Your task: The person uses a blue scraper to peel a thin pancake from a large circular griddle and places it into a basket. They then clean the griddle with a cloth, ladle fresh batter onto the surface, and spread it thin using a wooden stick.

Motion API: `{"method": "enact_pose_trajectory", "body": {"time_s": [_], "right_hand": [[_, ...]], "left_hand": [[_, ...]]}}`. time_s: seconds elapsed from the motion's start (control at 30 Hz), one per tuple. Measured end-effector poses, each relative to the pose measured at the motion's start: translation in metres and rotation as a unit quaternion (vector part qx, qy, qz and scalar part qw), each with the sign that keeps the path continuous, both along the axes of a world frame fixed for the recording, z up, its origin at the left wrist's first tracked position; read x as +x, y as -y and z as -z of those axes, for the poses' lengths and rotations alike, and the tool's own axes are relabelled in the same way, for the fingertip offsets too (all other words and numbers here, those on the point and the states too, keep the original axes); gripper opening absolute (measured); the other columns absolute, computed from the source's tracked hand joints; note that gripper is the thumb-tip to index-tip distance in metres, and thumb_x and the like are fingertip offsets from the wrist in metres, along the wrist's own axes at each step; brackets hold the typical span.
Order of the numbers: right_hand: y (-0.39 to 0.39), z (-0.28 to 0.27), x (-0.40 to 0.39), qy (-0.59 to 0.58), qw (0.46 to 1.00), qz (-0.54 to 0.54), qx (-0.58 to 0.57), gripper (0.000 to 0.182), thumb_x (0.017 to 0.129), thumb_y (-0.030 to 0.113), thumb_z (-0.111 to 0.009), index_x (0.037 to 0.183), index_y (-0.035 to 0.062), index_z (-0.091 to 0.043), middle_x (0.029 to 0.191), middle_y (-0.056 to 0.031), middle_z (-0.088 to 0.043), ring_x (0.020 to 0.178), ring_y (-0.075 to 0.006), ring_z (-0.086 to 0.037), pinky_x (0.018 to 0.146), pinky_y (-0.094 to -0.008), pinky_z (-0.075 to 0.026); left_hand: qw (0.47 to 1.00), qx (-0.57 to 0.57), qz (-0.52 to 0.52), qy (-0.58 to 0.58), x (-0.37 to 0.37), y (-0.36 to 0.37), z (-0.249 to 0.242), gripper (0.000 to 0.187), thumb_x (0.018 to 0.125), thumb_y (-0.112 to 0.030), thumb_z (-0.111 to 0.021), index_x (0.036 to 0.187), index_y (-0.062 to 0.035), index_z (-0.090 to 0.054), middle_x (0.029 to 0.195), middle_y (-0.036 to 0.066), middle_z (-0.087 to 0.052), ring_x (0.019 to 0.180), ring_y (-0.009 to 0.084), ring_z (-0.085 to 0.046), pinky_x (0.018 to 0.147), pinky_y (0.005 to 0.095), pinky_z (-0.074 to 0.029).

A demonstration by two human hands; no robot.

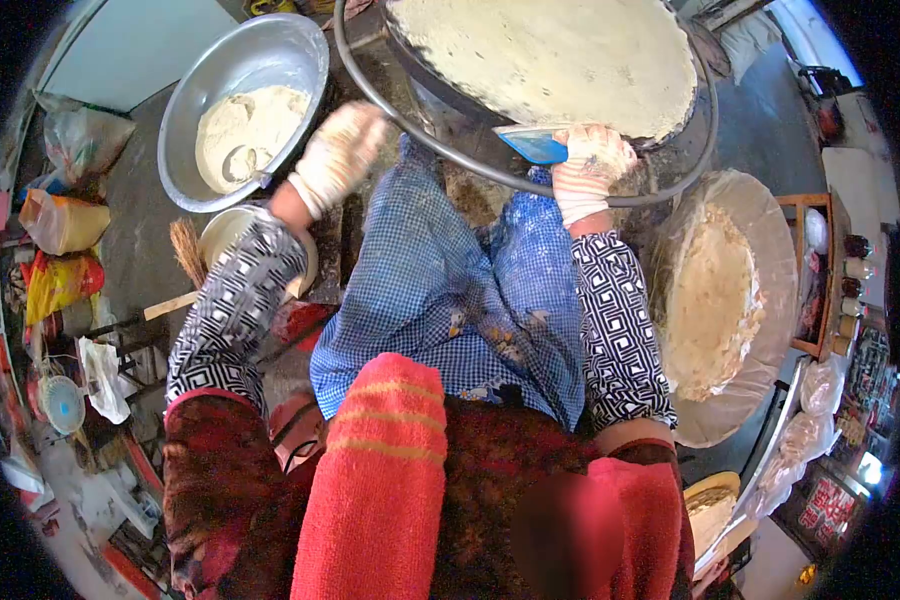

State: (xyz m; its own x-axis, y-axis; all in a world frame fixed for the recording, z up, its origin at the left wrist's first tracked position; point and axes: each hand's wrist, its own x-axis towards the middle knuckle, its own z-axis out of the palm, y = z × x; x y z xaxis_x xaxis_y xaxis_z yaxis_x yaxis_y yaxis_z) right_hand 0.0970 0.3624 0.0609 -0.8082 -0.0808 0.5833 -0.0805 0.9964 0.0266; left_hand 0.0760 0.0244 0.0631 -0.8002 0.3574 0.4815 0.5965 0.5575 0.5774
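A pale layer of batter (550,60) covers the round griddle at the top centre. My right hand (592,168), in a whitish glove, is closed on a blue-handled scraper (536,146), whose blade lies at the griddle's near edge. To the left, my gloved left hand (340,158) is beside the rim of a big metal bowl (178,150) that holds pale flour. Motion blurs the left fingers, and whether they hold anything cannot be made out.
A metal ring (470,165) runs round the griddle. On the right stands a large plastic-lined basket (780,260) with flat pale bread or pancakes. A bucket (225,235) and a small brush (186,250) are at the left, near a plastic container (65,222).
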Motion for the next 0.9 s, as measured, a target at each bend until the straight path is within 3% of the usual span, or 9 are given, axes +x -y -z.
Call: {"method": "enact_pose_trajectory", "body": {"time_s": [0.17,0.27,0.37,0.43,0.67,0.7,0.77,0.83,0.9], "right_hand": [[-0.004,0.002,-0.006,0.002,1.000,-0.026,0.011,0.013,0.069,0.030,-0.069,0.076,0.0191,-0.066,0.081,0.0001,-0.062,0.086,-0.0223,-0.056,0.080,-0.0441,-0.035],[-0.003,0.000,-0.006,-0.039,0.998,-0.046,-0.011,0.015,0.065,0.029,-0.072,0.073,0.0184,-0.066,0.078,-0.0002,-0.061,0.085,-0.0228,-0.056,0.078,-0.0439,-0.036],[-0.001,-0.004,-0.004,-0.021,0.998,-0.046,-0.025,0.014,0.065,0.028,-0.072,0.072,0.0186,-0.065,0.077,0.0000,-0.061,0.084,-0.0225,-0.056,0.077,-0.0435,-0.035],[0.000,-0.006,-0.006,-0.026,0.998,-0.046,-0.021,0.012,0.066,0.028,-0.071,0.070,0.0187,-0.064,0.076,0.0001,-0.060,0.082,-0.0227,-0.056,0.076,-0.0432,-0.035],[0.005,-0.004,-0.006,-0.040,0.995,-0.088,-0.032,0.009,0.069,0.026,-0.067,0.071,0.0185,-0.062,0.075,-0.0007,-0.058,0.082,-0.0232,-0.055,0.076,-0.0428,-0.034],[0.008,-0.006,-0.006,-0.044,0.995,-0.083,-0.025,0.009,0.070,0.026,-0.067,0.073,0.0183,-0.063,0.076,-0.0014,-0.059,0.083,-0.0233,-0.055,0.076,-0.0429,-0.034],[0.016,-0.013,-0.006,-0.023,0.997,-0.075,-0.016,0.009,0.070,0.025,-0.066,0.075,0.0171,-0.065,0.080,-0.0031,-0.061,0.087,-0.0242,-0.055,0.077,-0.0432,-0.035],[0.017,-0.014,-0.013,-0.009,0.997,-0.075,0.002,0.009,0.070,0.025,-0.066,0.075,0.0174,-0.065,0.081,-0.0027,-0.061,0.088,-0.0243,-0.056,0.080,-0.0440,-0.035],[0.019,-0.010,-0.015,-0.020,0.996,-0.084,-0.008,0.008,0.070,0.026,-0.067,0.074,0.0185,-0.065,0.081,-0.0023,-0.061,0.088,-0.0236,-0.056,0.082,-0.0451,-0.036]], "left_hand": [[0.942,-0.302,-0.107,-0.105,-0.098,0.072,0.012,0.040,0.093,-0.032,-0.057,0.121,-0.0045,-0.054,0.127,0.017,-0.056,0.122,0.0352,-0.051,0.102,0.0442,-0.041],[0.898,-0.429,-0.014,-0.100,-0.125,0.086,0.008,0.052,0.088,-0.032,-0.062,0.131,-0.0048,-0.049,0.142,0.019,-0.042,0.135,0.0368,-0.034,0.113,0.0469,-0.025],[0.904,-0.415,0.092,-0.036,-0.141,0.082,0.030,0.057,0.083,-0.037,-0.066,0.127,-0.0037,-0.052,0.140,0.019,-0.043,0.137,0.0370,-0.030,0.115,0.0503,-0.020],[0.851,-0.505,0.143,0.026,-0.132,0.046,0.019,0.048,0.072,-0.039,-0.071,0.104,-0.0051,-0.059,0.109,0.017,-0.055,0.116,0.0382,-0.047,0.112,0.0512,-0.025],[0.963,-0.240,0.115,-0.041,-0.011,-0.049,0.033,0.029,0.062,-0.041,-0.073,0.066,-0.0143,-0.064,0.059,0.011,-0.056,0.060,0.0332,-0.059,0.061,0.0465,-0.047],[0.964,-0.234,0.101,0.069,0.018,-0.083,0.007,0.027,0.063,-0.039,-0.073,0.060,-0.0146,-0.064,0.060,0.014,-0.057,0.060,0.0343,-0.060,0.057,0.0478,-0.046],[0.965,-0.240,0.023,0.105,0.065,-0.160,-0.005,0.023,0.066,-0.031,-0.067,0.055,-0.0118,-0.061,0.059,0.013,-0.058,0.059,0.0316,-0.059,0.059,0.0457,-0.046],[0.933,-0.330,0.027,-0.138,0.110,-0.215,0.013,0.018,0.064,-0.026,-0.060,0.065,-0.0082,-0.061,0.065,0.010,-0.056,0.060,0.0268,-0.051,0.061,0.0459,-0.045],[0.959,-0.156,0.207,-0.114,0.175,-0.223,0.027,0.024,0.074,-0.032,-0.061,0.077,-0.0082,-0.062,0.078,0.010,-0.057,0.080,0.0277,-0.055,0.082,0.0480,-0.042]]}}
